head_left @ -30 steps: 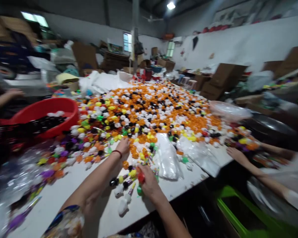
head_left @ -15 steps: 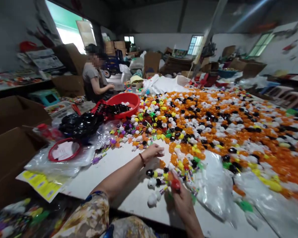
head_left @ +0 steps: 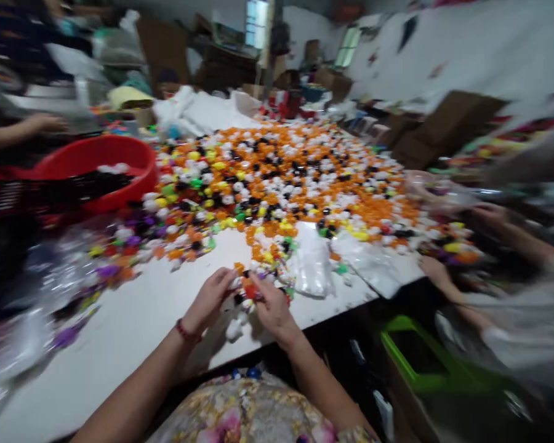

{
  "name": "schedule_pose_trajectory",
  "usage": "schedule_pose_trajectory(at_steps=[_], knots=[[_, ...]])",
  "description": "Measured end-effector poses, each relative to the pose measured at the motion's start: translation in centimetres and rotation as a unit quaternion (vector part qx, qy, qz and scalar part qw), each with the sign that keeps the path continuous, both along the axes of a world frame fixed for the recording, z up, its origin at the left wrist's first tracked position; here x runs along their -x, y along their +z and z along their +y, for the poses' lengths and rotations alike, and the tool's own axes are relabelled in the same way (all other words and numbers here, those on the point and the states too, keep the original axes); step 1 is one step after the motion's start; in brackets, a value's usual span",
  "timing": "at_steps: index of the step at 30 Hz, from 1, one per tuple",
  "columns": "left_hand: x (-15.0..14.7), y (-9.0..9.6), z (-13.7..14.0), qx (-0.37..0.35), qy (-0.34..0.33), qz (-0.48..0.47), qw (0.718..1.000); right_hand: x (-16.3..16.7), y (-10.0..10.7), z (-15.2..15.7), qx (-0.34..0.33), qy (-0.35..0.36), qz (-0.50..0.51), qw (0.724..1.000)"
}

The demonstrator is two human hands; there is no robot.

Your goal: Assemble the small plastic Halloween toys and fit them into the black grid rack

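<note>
My left hand (head_left: 211, 299), with a beaded bracelet at its wrist, is closed in a pinch above the white table (head_left: 166, 326). What its fingertips hold is too blurred to make out. Just right of it, my right hand (head_left: 274, 309) grips an orange-red plastic figure (head_left: 249, 288) between thumb and fingers. The fingertips of both hands are close together. White figures (head_left: 234, 330) lie on the table below them. Behind the hands is a small cluster of orange, yellow and white figures (head_left: 263, 249).
A big heap of small plastic figures (head_left: 295, 172) covers the table beyond. Clear plastic bags (head_left: 313, 261) lie right of my hands. A red basin (head_left: 141, 175) stands left. At right, a co-worker's hands (head_left: 436, 274) are over the table edge, above a green bin (head_left: 410, 369).
My view has swung to the right, bringing a co-worker at the right into sight. My hands have come together, and the left fingers are now beside the figure in my right hand.
</note>
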State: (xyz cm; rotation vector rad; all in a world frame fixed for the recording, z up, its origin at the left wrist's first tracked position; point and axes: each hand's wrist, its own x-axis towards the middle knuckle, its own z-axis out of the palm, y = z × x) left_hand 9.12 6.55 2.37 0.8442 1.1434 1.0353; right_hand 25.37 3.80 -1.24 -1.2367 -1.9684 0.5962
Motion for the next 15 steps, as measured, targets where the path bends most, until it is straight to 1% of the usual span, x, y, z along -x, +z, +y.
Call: schedule_pose_trajectory(at_steps=[2, 4, 7, 10, 12, 15], knots=[[0.0, -0.1, -0.4, -0.038, -0.021, 0.072, 0.996, -0.3, 0.4, -0.4, -0.004, 0.001, -0.047, 0.999], [0.0, -0.4, -0.2, -0.059, -0.046, 0.125, 0.989, -0.6, 0.9, -0.5, 0.002, -0.001, -0.086, 0.996], [-0.3, -0.6, -0.1, -0.047, -0.077, 0.161, 0.983, -0.9, 1.6, -0.9, 0.026, 0.008, -0.114, 0.993], [-0.7, -0.5, -0.3, -0.026, -0.088, 0.207, 0.974, -0.8, 2.1, -1.5, 0.045, 0.028, -0.069, 0.996], [-0.7, -0.2, -0.3, -0.05, -0.094, 0.259, 0.96, -0.7, 2.3, -1.7, 0.071, 0.034, -0.007, 0.997], [-0.6, 0.1, -0.1, -0.092, -0.091, 0.327, 0.936, -0.4, 2.4, -1.8, 0.123, 0.012, 0.082, 0.989]])
